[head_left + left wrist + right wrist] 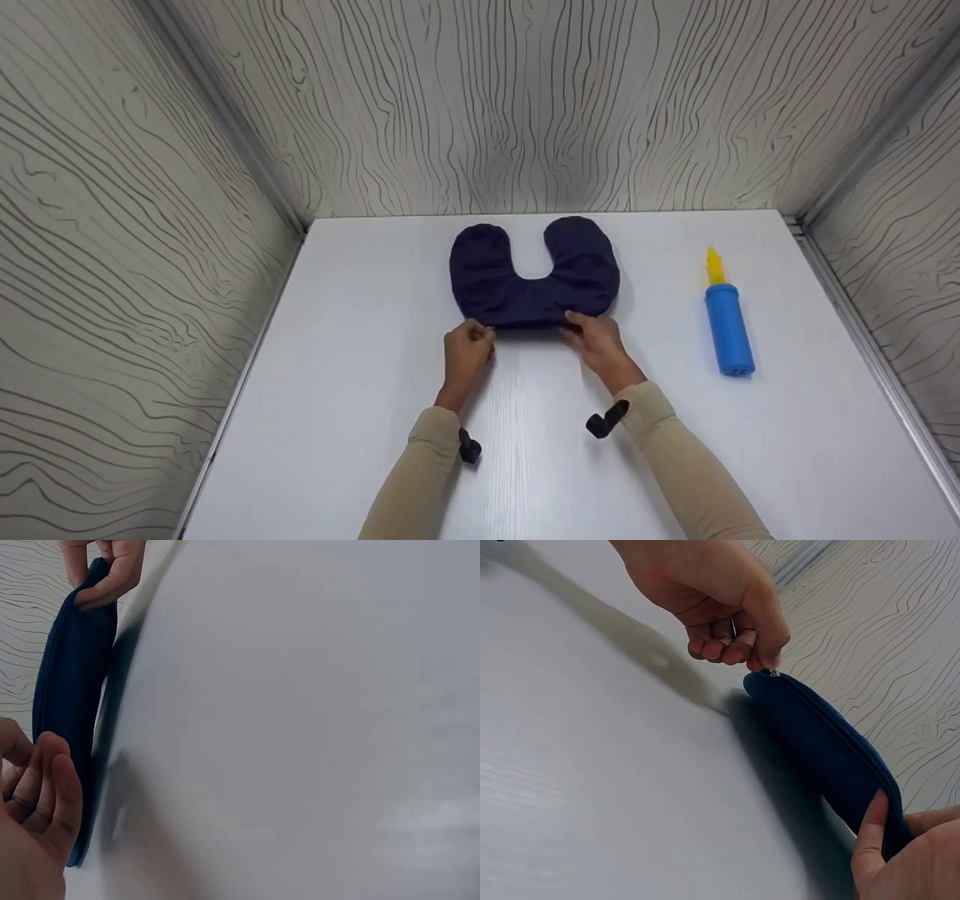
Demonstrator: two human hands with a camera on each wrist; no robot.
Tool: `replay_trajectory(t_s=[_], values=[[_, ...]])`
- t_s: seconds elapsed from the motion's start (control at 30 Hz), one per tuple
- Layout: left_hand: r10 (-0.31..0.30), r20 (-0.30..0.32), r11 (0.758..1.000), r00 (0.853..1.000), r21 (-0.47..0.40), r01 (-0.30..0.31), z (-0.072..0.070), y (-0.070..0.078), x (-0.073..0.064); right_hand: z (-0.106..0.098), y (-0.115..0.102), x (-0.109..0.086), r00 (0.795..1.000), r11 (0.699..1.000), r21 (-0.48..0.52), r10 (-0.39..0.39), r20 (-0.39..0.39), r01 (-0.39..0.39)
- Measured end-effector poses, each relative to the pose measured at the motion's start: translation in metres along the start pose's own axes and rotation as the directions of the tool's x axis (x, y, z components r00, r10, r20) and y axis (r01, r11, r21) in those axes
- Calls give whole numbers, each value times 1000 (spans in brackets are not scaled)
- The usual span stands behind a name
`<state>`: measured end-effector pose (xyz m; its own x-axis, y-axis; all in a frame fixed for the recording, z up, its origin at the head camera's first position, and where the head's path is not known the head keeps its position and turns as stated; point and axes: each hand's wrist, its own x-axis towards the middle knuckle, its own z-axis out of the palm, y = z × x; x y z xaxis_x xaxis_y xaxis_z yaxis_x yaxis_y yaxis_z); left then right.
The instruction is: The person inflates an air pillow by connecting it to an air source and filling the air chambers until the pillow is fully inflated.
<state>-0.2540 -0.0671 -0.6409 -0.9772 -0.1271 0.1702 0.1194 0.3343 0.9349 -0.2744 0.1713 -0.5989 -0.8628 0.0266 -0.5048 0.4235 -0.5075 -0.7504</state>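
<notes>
A navy U-shaped neck pillow (536, 304) lies at the back of the table, its two arms pointing to the back wall and its curved edge toward me. My left hand (466, 354) is at the left end of that edge, where thumb and finger pinch a small metal zipper pull (773, 673). A zipper (840, 727) runs along the edge, and its teeth look closed in the right wrist view. With my right hand (600, 345) I grip the edge farther right, thumb and fingers on opposite sides of the fabric. The edge is lifted off the table there.
A blue hand pump (729, 330) with a yellow nozzle (715, 266) lies on the right side of the white table (337, 390). Wood-grain panels (510, 112) rise behind the table and on both sides. A small black camera sits at each wrist.
</notes>
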Motion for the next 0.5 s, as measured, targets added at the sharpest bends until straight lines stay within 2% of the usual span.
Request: replay_trajectory(t_s=[0.23, 0.5], values=[[-34, -11, 999, 999, -3, 34, -4, -1, 1, -4, 0, 1, 1000, 1000, -12, -6, 5, 6], [-22, -29, 1000, 999, 11, 22, -8, -2, 3, -5, -1, 2, 1000, 1000, -17, 1, -8, -1]])
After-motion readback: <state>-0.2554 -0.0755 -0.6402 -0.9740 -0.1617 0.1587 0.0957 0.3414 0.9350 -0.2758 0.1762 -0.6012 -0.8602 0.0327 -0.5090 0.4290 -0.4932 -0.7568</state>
